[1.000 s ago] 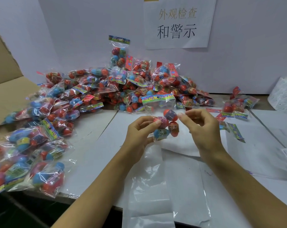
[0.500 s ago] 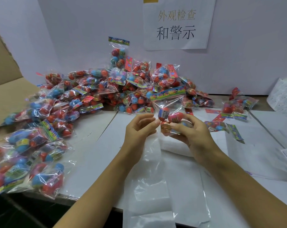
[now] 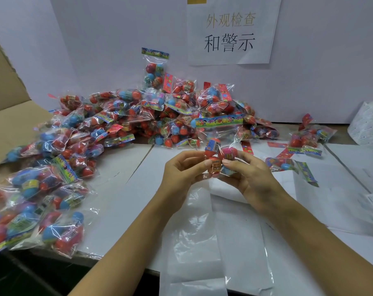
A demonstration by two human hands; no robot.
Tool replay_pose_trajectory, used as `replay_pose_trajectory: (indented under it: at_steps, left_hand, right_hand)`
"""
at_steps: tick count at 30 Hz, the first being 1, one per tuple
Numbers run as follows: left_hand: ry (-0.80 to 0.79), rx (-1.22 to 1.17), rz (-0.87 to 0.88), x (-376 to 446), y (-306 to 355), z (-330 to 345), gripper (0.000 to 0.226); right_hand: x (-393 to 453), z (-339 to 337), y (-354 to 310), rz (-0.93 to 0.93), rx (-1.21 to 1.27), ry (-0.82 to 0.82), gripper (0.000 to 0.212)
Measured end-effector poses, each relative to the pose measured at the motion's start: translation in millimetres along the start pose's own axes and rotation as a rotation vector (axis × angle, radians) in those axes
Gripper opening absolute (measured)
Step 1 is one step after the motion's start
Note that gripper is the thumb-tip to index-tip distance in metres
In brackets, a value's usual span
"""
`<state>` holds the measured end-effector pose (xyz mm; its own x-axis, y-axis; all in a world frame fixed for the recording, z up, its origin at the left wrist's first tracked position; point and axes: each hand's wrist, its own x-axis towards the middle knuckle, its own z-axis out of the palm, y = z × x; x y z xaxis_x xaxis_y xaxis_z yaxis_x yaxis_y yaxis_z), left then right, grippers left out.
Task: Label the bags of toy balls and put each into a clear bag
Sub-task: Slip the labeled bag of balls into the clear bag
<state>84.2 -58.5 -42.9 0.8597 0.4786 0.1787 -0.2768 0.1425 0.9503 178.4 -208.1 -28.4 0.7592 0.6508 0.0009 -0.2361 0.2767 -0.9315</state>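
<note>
head view: we see the left hand (image 3: 181, 169) with fingers curled, fingertips pinching the bag of toy balls (image 3: 218, 150) from its left side. right hand (image 3: 247, 176) curled round the bag's lower right, thumb on top, fingers underneath and mostly hidden. bag held up above the white table (image 3: 121, 189), its printed header card (image 3: 216, 121) on top, in front of the big pile of bags (image 3: 121, 124). clear bag (image 3: 194, 242) lies flat under the wrists, lower end cut off by the frame edge. no label we can make out. both forearms come in from below, converging at centre. wall sign (image 3: 230, 30) behind.
</note>
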Motion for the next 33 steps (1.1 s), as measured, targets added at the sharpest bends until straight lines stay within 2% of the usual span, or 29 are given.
replay_pose_trajectory:
  at_steps: [7, 12, 15, 19, 22, 26, 30, 33]
  left_hand:
    - [-0.003, -0.018, -0.013, -0.8, 2.0, 1.0, 0.033]
    - [0.042, -0.04, -0.022, 1.3, 0.2, -0.2, 0.018]
    - [0.082, -0.027, -0.043, 3.0, -0.4, -0.6, 0.024]
    - [0.075, -0.057, -0.057, 2.2, 2.5, 0.9, 0.043]
    - [-0.054, -0.059, -0.084, 0.5, 3.3, 0.4, 0.047]
    - [-0.154, 0.008, -0.114, -2.5, -0.5, 1.9, 0.052]
    - [-0.137, -0.027, -0.078, -2.8, -1.5, 1.6, 0.052]
    - [-0.099, -0.033, -0.048, -0.1, -2.6, -0.2, 0.044]
  right_hand:
    - [0.0, 0.7, -1.0, 0.008, -0.026, -0.003, 0.03]
    - [0.1, 0.1, -2.6, 0.037, -0.028, -0.013, 0.027]
    - [-1.1, 1.2, -3.0, 0.045, -0.072, -0.034, 0.029]
    - [-4.5, 2.0, -3.2, 0.03, -0.202, -0.047, 0.053]
    - [-4.3, 1.9, -3.0, -0.026, -0.176, -0.04, 0.063]
    - [-5.6, 0.5, -4.7, -0.081, -0.229, -0.025, 0.048]
    - [-5.3, -1.0, -5.6, -0.115, -0.293, -0.016, 0.042]
    - [-5.2, -2.8, -9.3, -0.051, -0.291, -0.046, 0.033]
